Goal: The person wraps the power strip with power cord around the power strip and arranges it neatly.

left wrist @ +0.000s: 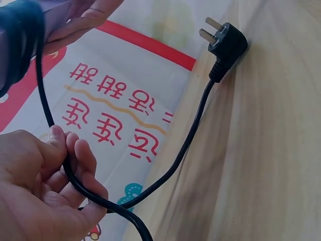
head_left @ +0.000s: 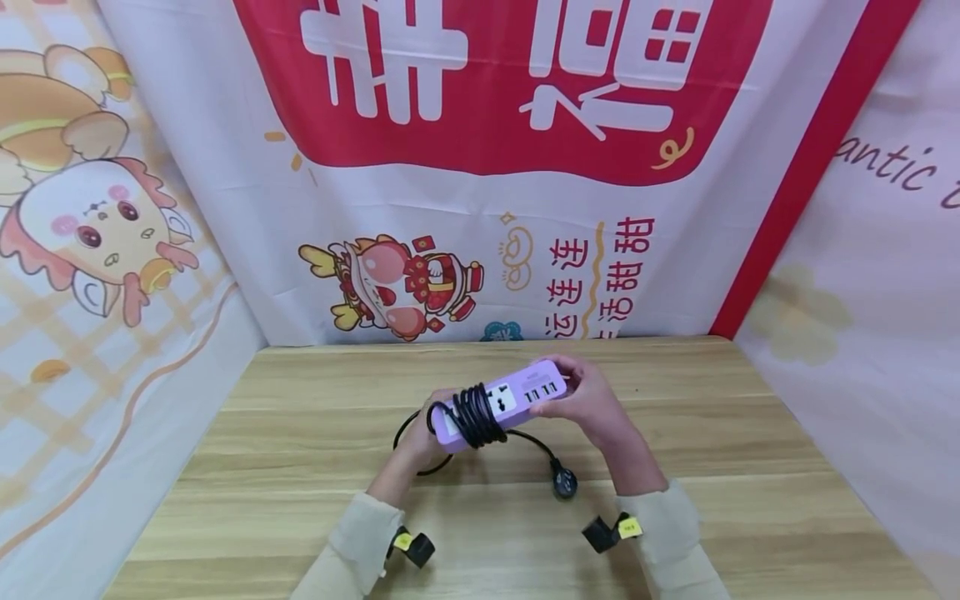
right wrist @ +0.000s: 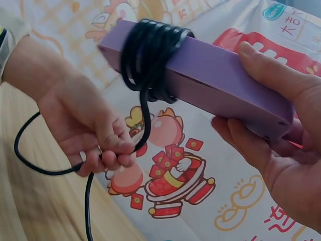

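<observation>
A purple power strip [head_left: 528, 392] is held up over the table, with several turns of its black cord [head_left: 478, 417] wound round one end. My right hand [head_left: 588, 404] grips the other end, beside the USB ports, thumb and fingers on opposite sides. In the left wrist view my left hand [left wrist: 45, 186] pinches the loose cord between thumb and curled fingers, below the wound part. From there the cord loops out and runs to a black plug [left wrist: 228, 45] with flat metal prongs. In the head view the strip partly hides the left hand.
The light wood table [head_left: 300, 483] lies beneath both hands. Behind it hangs a white and red printed cloth [head_left: 480, 200], with printed cloth walls on the left [head_left: 112, 292] and right [head_left: 862, 350]. A small black camera with a yellow tag sits at each wrist.
</observation>
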A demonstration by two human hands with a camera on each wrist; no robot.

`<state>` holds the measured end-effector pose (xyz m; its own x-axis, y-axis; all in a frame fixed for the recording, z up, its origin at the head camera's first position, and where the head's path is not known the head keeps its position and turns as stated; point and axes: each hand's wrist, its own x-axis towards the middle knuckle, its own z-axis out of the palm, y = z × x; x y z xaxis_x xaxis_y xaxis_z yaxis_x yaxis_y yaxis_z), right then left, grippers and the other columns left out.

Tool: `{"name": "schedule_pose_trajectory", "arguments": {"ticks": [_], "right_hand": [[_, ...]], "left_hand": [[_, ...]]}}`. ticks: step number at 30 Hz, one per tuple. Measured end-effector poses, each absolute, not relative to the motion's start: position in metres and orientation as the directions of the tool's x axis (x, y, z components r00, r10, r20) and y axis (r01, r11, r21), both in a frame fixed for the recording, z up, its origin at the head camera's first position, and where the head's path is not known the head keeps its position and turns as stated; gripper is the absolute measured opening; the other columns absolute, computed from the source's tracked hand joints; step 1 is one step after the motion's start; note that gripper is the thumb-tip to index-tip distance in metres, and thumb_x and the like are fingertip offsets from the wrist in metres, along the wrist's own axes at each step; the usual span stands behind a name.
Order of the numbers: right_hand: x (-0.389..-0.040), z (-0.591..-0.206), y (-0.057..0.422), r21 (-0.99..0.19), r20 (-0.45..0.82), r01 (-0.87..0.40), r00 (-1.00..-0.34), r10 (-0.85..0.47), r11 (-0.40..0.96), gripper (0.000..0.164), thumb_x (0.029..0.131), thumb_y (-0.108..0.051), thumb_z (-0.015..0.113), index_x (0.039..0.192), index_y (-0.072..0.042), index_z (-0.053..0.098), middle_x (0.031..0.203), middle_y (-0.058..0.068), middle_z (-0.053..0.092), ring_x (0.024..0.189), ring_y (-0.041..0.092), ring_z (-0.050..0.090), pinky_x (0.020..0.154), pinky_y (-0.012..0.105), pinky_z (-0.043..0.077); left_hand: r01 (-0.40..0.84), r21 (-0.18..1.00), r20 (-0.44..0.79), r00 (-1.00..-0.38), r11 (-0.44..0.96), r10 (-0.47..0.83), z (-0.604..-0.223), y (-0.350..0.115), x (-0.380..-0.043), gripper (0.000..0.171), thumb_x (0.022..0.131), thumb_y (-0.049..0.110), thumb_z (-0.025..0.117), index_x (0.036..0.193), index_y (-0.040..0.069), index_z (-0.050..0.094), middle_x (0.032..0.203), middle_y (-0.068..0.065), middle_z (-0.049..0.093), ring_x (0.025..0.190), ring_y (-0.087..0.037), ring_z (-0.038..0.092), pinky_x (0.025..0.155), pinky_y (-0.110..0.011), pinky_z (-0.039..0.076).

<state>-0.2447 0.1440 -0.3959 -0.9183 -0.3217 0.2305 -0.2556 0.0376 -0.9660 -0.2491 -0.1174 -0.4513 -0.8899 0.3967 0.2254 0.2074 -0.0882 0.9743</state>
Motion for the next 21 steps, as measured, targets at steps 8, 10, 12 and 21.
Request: {"name": "schedule_pose_trajectory", "arguments": {"ticks": [8, 10, 12, 21], "right_hand": [[-0.244, -0.394, 0.144, -0.915, 0.278, -0.384, -0.82, -0.501, 0.121, 0.056, 0.067, -0.004, 0.091, 0.118, -0.008, 0.067, 0.105, 0.011, 0.07, 0.087, 0.022, 0.067, 0.073, 0.033, 0.06], [-0.244, -0.395, 0.144, -0.895, 0.277, -0.416, -0.802, -0.529, 0.162, 0.058, 0.065, -0.005, 0.091, 0.118, -0.01, 0.068, 0.106, 0.011, 0.07, 0.088, 0.024, 0.067, 0.073, 0.033, 0.059], [-0.244, -0.396, 0.144, -0.875, 0.272, -0.442, -0.788, -0.552, 0.199, 0.061, 0.064, -0.007, 0.092, 0.119, -0.011, 0.068, 0.108, 0.01, 0.07, 0.091, 0.026, 0.066, 0.075, 0.034, 0.059], [-0.243, -0.395, 0.143, -0.842, 0.233, -0.427, -0.839, -0.491, 0.33, 0.057, 0.066, -0.019, 0.094, 0.117, -0.016, 0.068, 0.107, 0.007, 0.07, 0.09, 0.023, 0.065, 0.075, 0.032, 0.058]], "left_hand": [[0.15, 0.964, 0.075, -0.946, 0.221, 0.315, -0.461, -0.12, -0.271, 0.012, 0.098, 0.004, 0.057, 0.096, -0.005, 0.065, 0.084, -0.005, 0.065, 0.075, -0.011, 0.056, 0.069, -0.024, 0.048], [0.17, 0.946, 0.085, -0.952, 0.276, 0.295, -0.46, -0.121, -0.272, 0.011, 0.098, 0.002, 0.058, 0.096, -0.006, 0.065, 0.083, -0.009, 0.065, 0.07, -0.013, 0.055, 0.064, -0.025, 0.048], [0.166, 0.941, 0.081, -0.957, 0.296, 0.278, -0.459, -0.122, -0.272, 0.01, 0.097, 0.001, 0.059, 0.095, -0.006, 0.065, 0.08, -0.011, 0.064, 0.065, -0.014, 0.054, 0.059, -0.026, 0.047], [0.182, 0.905, 0.102, -0.97, 0.385, 0.219, -0.444, -0.123, -0.265, 0.011, 0.097, 0.008, 0.062, 0.093, 0.001, 0.069, 0.077, -0.005, 0.067, 0.063, -0.013, 0.055, 0.056, -0.023, 0.046]]}}
